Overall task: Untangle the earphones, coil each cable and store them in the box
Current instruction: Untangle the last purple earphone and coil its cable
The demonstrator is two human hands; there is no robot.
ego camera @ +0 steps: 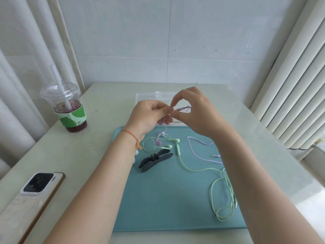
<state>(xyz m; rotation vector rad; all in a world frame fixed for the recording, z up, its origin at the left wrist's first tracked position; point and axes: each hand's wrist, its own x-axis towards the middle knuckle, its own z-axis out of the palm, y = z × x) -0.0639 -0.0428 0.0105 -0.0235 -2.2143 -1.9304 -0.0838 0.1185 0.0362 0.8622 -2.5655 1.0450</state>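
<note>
Nearest, on the teal mat (163, 205), the green earphones (202, 170) trail loosely from their buds at mid-mat to a loop at the near right. A dark cable clip (155, 160) lies left of them. The purple earphones (202, 152) run from a plug on the mat's right up into both hands. Above the mat's far edge, the left hand (149, 115) pinches a small purple coil, while the right hand (191, 111) pinches the strand just right of it; the held cable runs roughly left to right between them. The clear box (149, 95) sits just beyond the hands on the worktop (109, 106). The cup (68, 110) sleeve's small print is unreadable.
</note>
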